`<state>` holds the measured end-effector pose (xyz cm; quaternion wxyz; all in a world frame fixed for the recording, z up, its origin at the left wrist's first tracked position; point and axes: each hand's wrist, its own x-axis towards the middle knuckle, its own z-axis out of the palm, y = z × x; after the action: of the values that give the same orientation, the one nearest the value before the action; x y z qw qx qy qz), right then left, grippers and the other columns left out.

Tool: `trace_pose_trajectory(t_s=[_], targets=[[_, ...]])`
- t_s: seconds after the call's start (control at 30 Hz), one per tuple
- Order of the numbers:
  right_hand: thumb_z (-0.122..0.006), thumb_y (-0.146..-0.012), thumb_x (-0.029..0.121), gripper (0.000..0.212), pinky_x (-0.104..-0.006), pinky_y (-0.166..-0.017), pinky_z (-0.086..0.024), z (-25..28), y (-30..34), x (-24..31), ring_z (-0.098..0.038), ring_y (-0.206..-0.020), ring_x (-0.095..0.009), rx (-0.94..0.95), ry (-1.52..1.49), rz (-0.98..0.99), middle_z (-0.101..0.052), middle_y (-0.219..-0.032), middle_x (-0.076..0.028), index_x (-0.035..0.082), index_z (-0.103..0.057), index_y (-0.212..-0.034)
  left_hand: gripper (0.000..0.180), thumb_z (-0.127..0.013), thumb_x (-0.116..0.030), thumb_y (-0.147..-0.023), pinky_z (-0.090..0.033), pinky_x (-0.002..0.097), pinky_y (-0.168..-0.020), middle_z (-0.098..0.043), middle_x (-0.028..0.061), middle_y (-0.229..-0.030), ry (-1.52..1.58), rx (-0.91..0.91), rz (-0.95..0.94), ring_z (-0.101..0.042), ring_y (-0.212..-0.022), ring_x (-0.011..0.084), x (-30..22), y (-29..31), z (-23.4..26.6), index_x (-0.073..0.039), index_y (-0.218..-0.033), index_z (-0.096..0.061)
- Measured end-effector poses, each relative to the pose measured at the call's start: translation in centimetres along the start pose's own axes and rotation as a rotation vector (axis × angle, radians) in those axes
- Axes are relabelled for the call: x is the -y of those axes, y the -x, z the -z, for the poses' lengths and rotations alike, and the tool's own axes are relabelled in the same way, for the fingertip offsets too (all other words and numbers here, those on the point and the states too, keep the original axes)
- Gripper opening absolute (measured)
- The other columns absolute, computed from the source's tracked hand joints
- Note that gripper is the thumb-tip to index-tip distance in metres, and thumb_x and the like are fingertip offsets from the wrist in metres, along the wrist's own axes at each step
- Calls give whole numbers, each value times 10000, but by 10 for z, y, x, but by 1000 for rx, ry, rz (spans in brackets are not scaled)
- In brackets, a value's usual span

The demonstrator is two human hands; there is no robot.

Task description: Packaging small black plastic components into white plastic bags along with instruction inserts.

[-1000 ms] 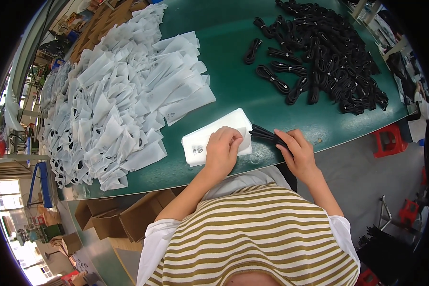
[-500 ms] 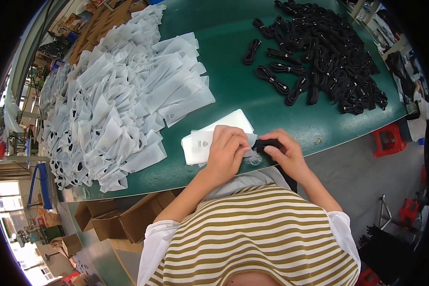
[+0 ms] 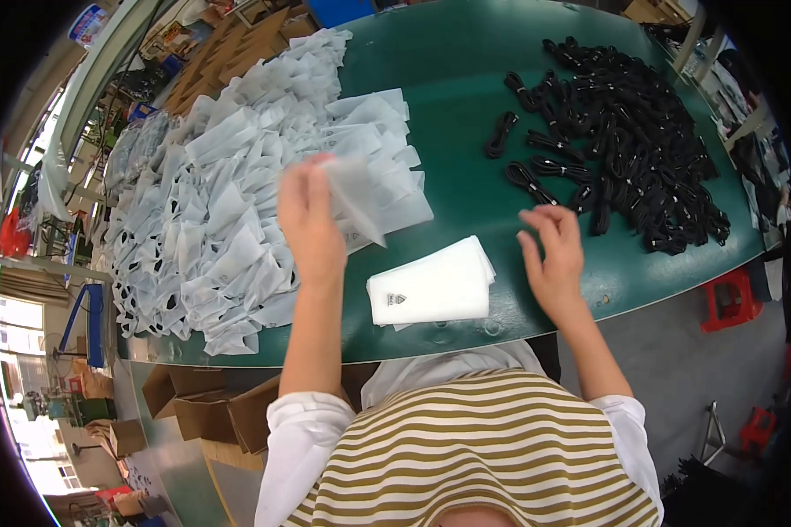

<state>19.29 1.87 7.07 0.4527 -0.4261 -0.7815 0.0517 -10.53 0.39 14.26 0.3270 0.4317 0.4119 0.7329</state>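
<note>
My left hand [image 3: 313,220] is raised over the near right side of a heap of filled frosted plastic bags [image 3: 228,176]. Its fingers are closed at the edge of one translucent bag [image 3: 357,200], which hangs tilted and a little smeared by motion; the bag's contents do not show. Out to the right, my right hand [image 3: 555,259] holds nothing, its fingers apart and curved above the green table. Just beyond its fingertips lies a coiled black cable [image 3: 529,181] at the edge of a large cable pile [image 3: 628,132]. Between my hands rests a stack of flat white bags [image 3: 435,285].
The green table [image 3: 466,114] has a curved-looking front edge close to my body. Open cardboard boxes [image 3: 211,417] stand below it on the left. A red stool [image 3: 731,300] is on the floor at the right. A metal rack post [image 3: 105,83] rises at far left.
Both hands have left the stack of bags. My left hand has carried a bag left and away from me; my right hand has let go of the cable and moved right. The view has shifted slightly.
</note>
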Motion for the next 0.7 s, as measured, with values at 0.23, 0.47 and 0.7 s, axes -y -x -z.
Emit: trace_pose_trajectory(t_s=[0.23, 0.47, 0.7], targets=[[-708, -840, 98, 333, -404, -743, -508, -22, -22, -71, -603, -882, -317, 159, 496, 57, -600, -1062, -131, 43, -638, -1160, 142, -629, -123, -955, -479, 314, -805, -634, 94, -1022, -891, 2, -376, -581, -892, 166, 47, -50, 6, -3, -1025, -600], [-661, -883, 65, 253, -343, -710, -486, -37, -3, -92, -598, -777, -272, 91, 31, -127, -607, -919, -125, 11, -645, -1130, 201, -732, -62, -806, -477, 395, -791, -605, 133, -971, -825, 609, -257, -579, -901, 312, 81, 88, -32, -19, -965, -618], [-622, -892, 1, 247, -319, -690, -476, -8, 34, -38, -601, -770, -255, 194, -275, -179, -604, -920, -127, -11, -646, -1138, 142, -719, -32, -823, -485, 361, -701, -609, 97, -908, -954, 679, -302, -581, -798, 281, 108, 131, -39, -12, -909, -608]])
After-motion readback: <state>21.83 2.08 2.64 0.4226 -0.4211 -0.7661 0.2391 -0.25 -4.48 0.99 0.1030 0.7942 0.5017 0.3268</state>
